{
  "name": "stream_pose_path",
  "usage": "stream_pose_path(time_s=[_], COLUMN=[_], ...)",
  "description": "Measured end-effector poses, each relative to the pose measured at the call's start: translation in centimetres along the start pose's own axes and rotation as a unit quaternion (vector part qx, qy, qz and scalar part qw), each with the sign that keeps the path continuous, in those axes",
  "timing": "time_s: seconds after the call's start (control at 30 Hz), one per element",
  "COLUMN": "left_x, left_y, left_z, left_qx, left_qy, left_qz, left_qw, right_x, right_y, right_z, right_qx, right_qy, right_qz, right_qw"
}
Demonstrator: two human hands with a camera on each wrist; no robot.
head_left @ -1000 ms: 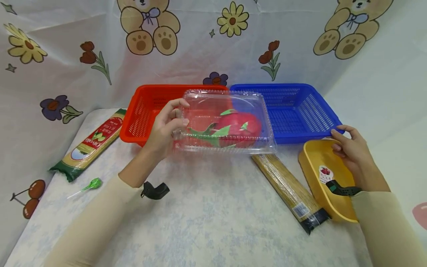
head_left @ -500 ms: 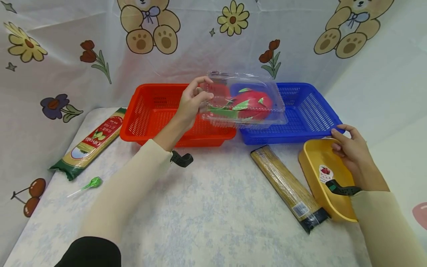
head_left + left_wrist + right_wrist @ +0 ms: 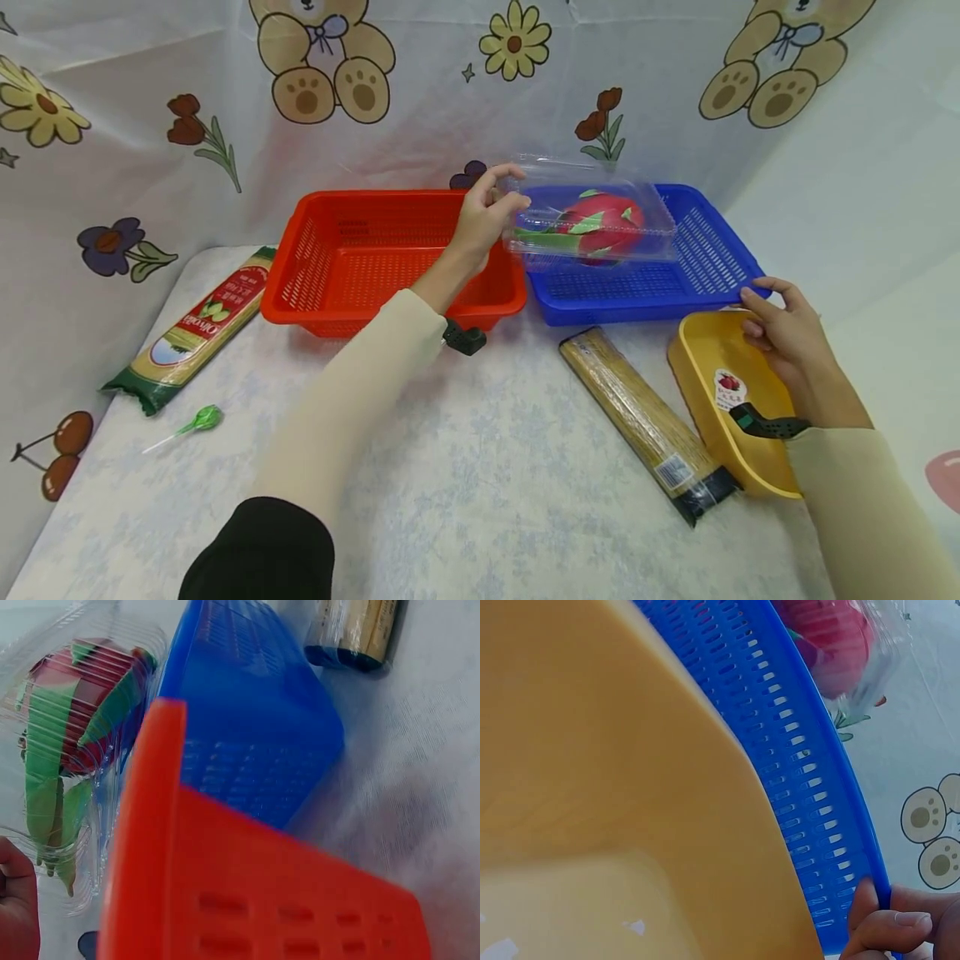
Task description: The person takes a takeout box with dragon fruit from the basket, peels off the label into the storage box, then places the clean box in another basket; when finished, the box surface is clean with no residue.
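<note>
My left hand pinches the left end of a clear plastic clamshell box. Inside it lies a red dragon fruit with green scales, also seen through the ribbed plastic in the left wrist view. The box is held over the blue basket, overlapping its left part in the head view. With thumb and fingers my right hand grips the blue basket's near right corner; the right wrist view shows the fingers around that rim. A yellow tray sits below this hand, partly hidden by it.
A red basket stands left of the blue one, under my left forearm. A pack of noodles lies against the yellow tray. At the left are an Olivoilà pasta pack and a green lollipop. A patterned cloth hangs behind.
My left hand has carried the clear box with the dragon fruit right and farther back, from before the two baskets to over the blue one. My right hand stays on the basket corner.
</note>
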State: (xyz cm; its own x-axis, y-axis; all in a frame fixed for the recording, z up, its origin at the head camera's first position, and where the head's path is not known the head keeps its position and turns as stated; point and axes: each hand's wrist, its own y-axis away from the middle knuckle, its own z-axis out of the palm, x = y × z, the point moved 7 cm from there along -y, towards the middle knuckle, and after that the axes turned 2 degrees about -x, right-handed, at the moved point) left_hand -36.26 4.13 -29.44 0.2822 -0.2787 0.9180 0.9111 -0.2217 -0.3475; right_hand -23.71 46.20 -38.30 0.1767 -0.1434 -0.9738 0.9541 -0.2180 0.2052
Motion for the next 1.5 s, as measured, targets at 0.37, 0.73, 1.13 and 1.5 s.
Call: stream_pose_path(time_s=[0.37,0.73,1.13,1.5], left_x=[-2.1,-5.8,-7.2,-8.2], left_y=[-1.4,-2.0,-2.0,-2.1], left_z=[3.5,6.1,8.5,9.4], left_qx=[-0.003,-0.014,-0.111,-0.117], left_qy=[-0.034,-0.158,-0.191,-0.24], left_qz=[-0.028,-0.112,-0.235,-0.334], left_qw=[0.999,0.981,0.9466,0.9038], right_x=[-0.2,-0.4,-0.2,-0.1], right_y=[-0.1,0.0,0.1,0.2], right_z=[0.2,0.5,0.1,0.0], right_qx=[0.002,-0.01,-0.003,-0.002], right_qy=[0.009,-0.012,-0.003,-0.007], right_qz=[0.001,-0.006,-0.008,-0.014], right_qw=[1.0,0.9999,1.0,0.9999])
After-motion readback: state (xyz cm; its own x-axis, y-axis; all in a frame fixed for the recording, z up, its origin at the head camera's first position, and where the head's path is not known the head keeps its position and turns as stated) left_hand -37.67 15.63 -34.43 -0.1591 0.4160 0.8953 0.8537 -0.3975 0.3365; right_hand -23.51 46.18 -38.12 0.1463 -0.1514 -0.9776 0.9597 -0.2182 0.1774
